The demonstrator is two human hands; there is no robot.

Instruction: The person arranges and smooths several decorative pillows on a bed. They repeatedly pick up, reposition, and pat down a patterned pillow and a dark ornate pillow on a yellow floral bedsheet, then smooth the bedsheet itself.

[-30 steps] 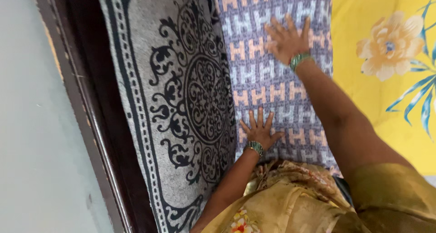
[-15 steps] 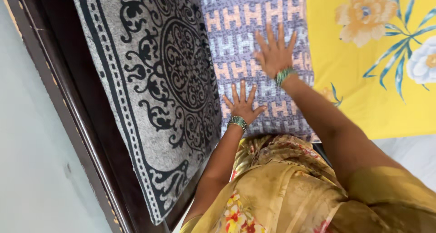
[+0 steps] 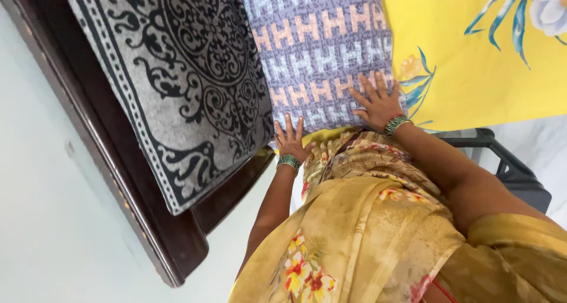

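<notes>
A purple pillow point(image 3: 313, 49) with a repeated pink and pale letter-shaped pattern lies on the bed. My left hand point(image 3: 290, 139) rests flat on its near edge, fingers spread, a green bangle at the wrist. My right hand point(image 3: 376, 104) lies flat on the pillow's near right corner, fingers apart, also with a green bangle. Neither hand holds anything. A grey and black ornamental patterned blanket point(image 3: 177, 84) lies just left of the pillow.
A yellow bedsheet point(image 3: 472, 61) with blue leaves and flowers covers the bed on the right. A dark wooden bed frame point(image 3: 147, 220) runs along the left, against a pale wall point(image 3: 53, 220). A dark frame piece point(image 3: 508, 167) shows at the right. My yellow floral garment fills the foreground.
Both hands have slid back along the pillow toward its near edge. The view has shifted, so the bed's end and the wooden frame corner now show.
</notes>
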